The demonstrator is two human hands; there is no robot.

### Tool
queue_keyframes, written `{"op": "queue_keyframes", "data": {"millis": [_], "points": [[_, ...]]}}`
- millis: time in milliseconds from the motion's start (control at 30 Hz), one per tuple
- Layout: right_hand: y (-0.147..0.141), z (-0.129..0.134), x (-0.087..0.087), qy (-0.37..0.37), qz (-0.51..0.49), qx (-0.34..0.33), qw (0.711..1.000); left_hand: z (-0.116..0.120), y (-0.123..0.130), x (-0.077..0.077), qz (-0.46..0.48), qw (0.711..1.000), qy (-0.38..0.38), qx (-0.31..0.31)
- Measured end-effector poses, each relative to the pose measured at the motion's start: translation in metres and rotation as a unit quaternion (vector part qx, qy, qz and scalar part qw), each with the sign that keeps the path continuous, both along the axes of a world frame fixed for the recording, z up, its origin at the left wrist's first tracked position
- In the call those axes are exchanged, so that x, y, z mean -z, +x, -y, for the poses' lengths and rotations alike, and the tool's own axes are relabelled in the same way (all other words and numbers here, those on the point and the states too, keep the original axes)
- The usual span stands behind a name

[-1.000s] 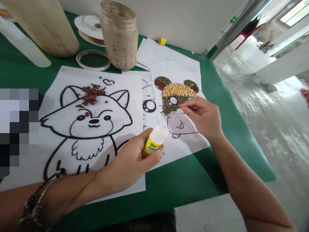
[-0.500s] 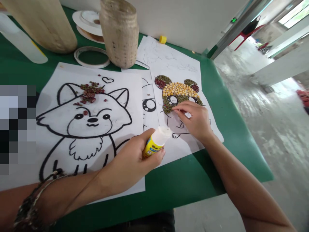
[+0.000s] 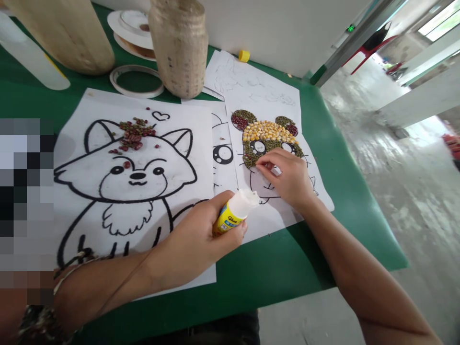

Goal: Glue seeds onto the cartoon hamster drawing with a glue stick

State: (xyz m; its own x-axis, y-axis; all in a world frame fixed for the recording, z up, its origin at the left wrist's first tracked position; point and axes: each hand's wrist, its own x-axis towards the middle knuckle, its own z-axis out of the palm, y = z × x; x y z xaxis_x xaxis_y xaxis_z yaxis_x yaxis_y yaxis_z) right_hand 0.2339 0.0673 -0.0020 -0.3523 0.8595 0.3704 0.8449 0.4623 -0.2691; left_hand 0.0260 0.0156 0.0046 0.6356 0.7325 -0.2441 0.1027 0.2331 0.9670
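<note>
My left hand (image 3: 204,235) is wrapped round a yellow glue stick (image 3: 233,211), its white end tilted up and to the right. Over the face of an animal drawing (image 3: 264,184), my right hand (image 3: 285,175) has thumb and forefinger pinched together at the lower edge of the green beans (image 3: 252,157). Whatever lies between those fingertips is too small to make out. Yellow corn kernels (image 3: 268,130) cover the animal's forehead, and green and red beans fill its ears. A pile of red and green beans (image 3: 132,134) lies on the fox drawing (image 3: 143,191) at left.
Two cloudy jars (image 3: 179,48), a ribbon spool (image 3: 131,33) and a tape roll (image 3: 136,81) stand at the back of the green table (image 3: 359,230). A yellow cap (image 3: 244,56) lies by the wall. The table's right edge drops to the floor.
My right hand stays pinched at the edge of the beans, with only a slight shift. The left hand still holds the glue stick, moved marginally right. The view has shifted a little.
</note>
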Motion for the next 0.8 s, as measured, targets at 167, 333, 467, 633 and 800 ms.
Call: {"op": "queue_keyframes", "data": {"millis": [167,333,467,633,800], "points": [[-0.0005,0.0013,-0.0015,-0.017,0.006,-0.008,1.0,-0.0013,0.0001,-0.0005,-0.004,1.0,0.011,0.005],[0.0003,0.0017,-0.0007,-0.015,0.011,-0.019,1.0,-0.0021,-0.0001,-0.0021,-0.007,1.0,0.01,0.015],[0.0001,0.0012,0.0003,0.008,0.004,-0.016,1.0,-0.0012,-0.0007,-0.0015,-0.01,1.0,0.016,0.014],[-0.0008,0.0016,-0.0028,0.01,0.002,0.005,1.0,-0.0014,-0.0009,-0.0015,-0.005,1.0,0.011,0.016],[-0.0025,0.0019,-0.0042,-0.032,0.029,-0.008,0.999,-0.001,-0.0005,-0.0022,-0.001,1.0,0.01,0.013]]}}
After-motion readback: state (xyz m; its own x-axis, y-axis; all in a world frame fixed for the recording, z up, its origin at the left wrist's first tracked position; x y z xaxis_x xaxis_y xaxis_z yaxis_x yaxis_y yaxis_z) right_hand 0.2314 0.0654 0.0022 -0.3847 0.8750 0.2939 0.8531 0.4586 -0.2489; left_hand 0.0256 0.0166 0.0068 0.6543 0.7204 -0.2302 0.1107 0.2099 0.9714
